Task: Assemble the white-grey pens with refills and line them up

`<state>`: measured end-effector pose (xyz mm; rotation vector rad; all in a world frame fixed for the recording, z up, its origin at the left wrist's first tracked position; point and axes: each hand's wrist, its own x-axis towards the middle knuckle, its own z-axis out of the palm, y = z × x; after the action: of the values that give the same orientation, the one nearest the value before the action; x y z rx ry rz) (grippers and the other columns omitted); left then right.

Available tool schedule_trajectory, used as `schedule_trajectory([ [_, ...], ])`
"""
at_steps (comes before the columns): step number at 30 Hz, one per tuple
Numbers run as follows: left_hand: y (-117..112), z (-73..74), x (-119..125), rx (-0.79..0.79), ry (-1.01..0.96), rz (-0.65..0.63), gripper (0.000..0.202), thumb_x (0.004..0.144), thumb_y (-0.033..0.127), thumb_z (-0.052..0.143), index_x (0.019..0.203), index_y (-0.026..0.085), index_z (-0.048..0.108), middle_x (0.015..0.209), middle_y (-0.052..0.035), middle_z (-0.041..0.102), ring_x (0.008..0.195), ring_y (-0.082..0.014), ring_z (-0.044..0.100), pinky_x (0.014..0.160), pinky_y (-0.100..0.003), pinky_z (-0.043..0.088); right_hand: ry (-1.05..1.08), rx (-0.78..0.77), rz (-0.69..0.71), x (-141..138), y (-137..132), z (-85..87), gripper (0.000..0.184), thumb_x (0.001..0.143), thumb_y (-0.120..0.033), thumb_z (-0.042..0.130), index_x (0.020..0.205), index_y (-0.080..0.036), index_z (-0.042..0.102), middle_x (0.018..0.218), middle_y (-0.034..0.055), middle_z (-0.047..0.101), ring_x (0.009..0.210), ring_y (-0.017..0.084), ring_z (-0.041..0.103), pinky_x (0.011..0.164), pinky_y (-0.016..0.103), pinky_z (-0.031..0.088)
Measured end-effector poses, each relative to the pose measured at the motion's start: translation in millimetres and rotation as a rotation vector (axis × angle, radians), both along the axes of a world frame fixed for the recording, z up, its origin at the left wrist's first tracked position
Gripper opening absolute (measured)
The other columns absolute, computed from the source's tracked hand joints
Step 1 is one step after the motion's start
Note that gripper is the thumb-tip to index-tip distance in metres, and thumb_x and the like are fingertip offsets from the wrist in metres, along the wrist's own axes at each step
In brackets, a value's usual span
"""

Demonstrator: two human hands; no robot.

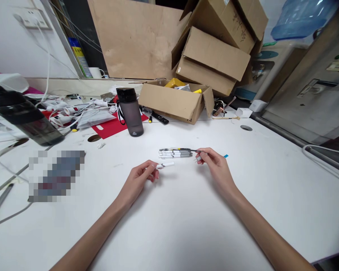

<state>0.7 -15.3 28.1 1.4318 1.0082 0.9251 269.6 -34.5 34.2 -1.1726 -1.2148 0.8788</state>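
My left hand point(141, 177) is closed in a pinch on a short white pen part point(166, 165) that sticks out to the right over the white table point(186, 226). My right hand point(214, 163) is closed in a pinch on a small piece point(198, 158) too small to name, held near the right end of a row of several grey and white pens point(175, 153) lying side by side on the table just beyond both hands. A tiny blue bit point(226, 156) lies by my right hand.
A dark smoky water bottle point(130, 111) stands behind the pens. An open cardboard box point(172, 101) and stacked boxes point(214, 56) fill the back. Tangled white cables point(73, 109) and a red sheet point(110, 127) lie back left. A dark jug point(25, 116) lies far left.
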Motion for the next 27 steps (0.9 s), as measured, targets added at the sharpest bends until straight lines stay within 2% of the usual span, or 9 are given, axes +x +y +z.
schedule_trajectory([
  [7, -1.8, 1.8, -0.3, 0.001, 0.015, 0.007, 0.035, 0.098, 0.049, 0.056, 0.087, 0.019, 0.069, 0.078, -0.0027, 0.064, 0.075, -0.0174, 0.053, 0.076, -0.029, 0.042, -0.024, -0.002, -0.002, -1.2, -1.0, 1.6, 0.02, 0.094, -0.039, 0.064, 0.102, -0.023, 0.073, 0.094, 0.0034, 0.07, 0.08, 0.017, 0.063, 0.082, 0.032, 0.053],
  [16, -0.8, -0.1, -0.2, -0.001, 0.008, 0.003, 0.034, 0.099, 0.049, 0.056, 0.088, 0.019, 0.069, 0.078, -0.0014, 0.064, 0.076, -0.016, 0.053, 0.076, -0.027, 0.043, -0.031, -0.004, -0.018, 0.8, 0.7, -0.4, 0.022, 0.093, -0.041, 0.065, 0.102, -0.023, 0.074, 0.095, 0.0036, 0.069, 0.08, 0.017, 0.063, 0.081, 0.032, 0.053],
  [27, -0.8, 1.6, 0.1, -0.033, -0.034, 0.021, 0.033, 0.099, 0.048, 0.056, 0.091, 0.019, 0.069, 0.08, -0.0021, 0.063, 0.075, -0.016, 0.053, 0.074, -0.028, 0.044, 0.02, 0.004, 0.01, 0.2, 0.1, 0.5, 0.023, 0.094, -0.043, 0.063, 0.095, -0.022, 0.073, 0.091, 0.0037, 0.069, 0.079, 0.017, 0.061, 0.079, 0.032, 0.051],
])
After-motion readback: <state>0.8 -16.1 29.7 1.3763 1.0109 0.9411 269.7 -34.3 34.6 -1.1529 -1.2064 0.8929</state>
